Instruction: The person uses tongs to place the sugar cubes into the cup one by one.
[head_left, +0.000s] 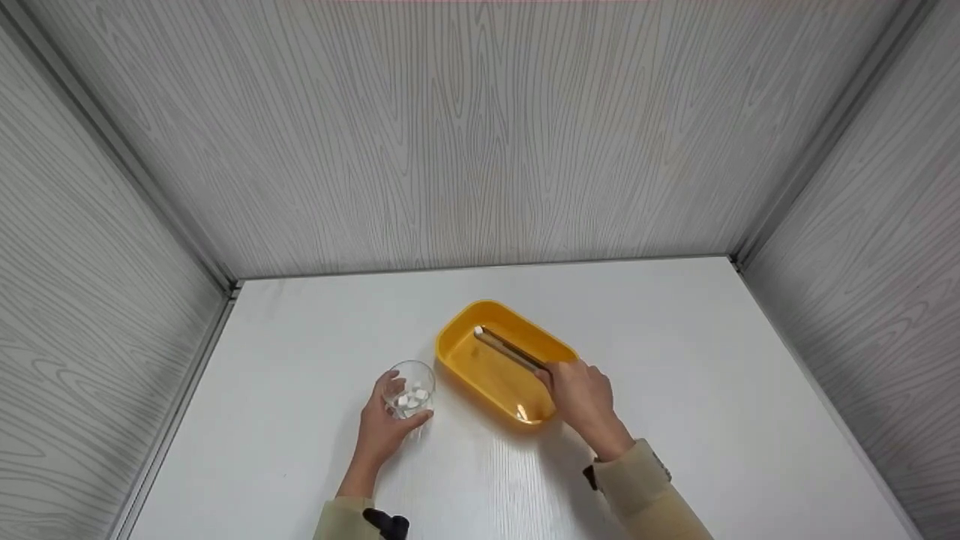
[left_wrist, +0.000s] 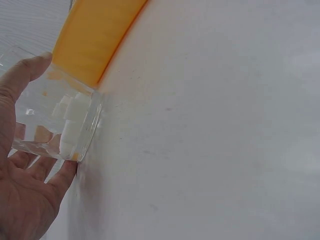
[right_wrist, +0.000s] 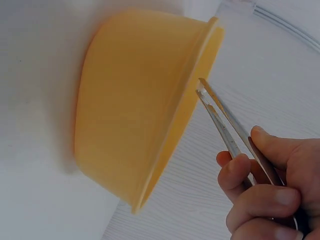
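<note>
A clear drinking glass (head_left: 424,375) with several white cubes (head_left: 411,399) at its bottom stands on the table, left of the yellow basin (head_left: 495,379). My left hand (head_left: 381,429) holds the glass, thumb on one side and fingers round the other. Over the basin, my right hand (head_left: 582,391) grips metal tweezers (right_wrist: 225,125) near their rear end. One white cube (head_left: 478,330) sits between the tweezer tips, above the basin's far left part. In the right wrist view the tips show just beyond the basin's rim.
The white tabletop (head_left: 675,337) carries the basin and glass. Grey wood-grain panels (head_left: 465,135) wall it at the back and on both sides.
</note>
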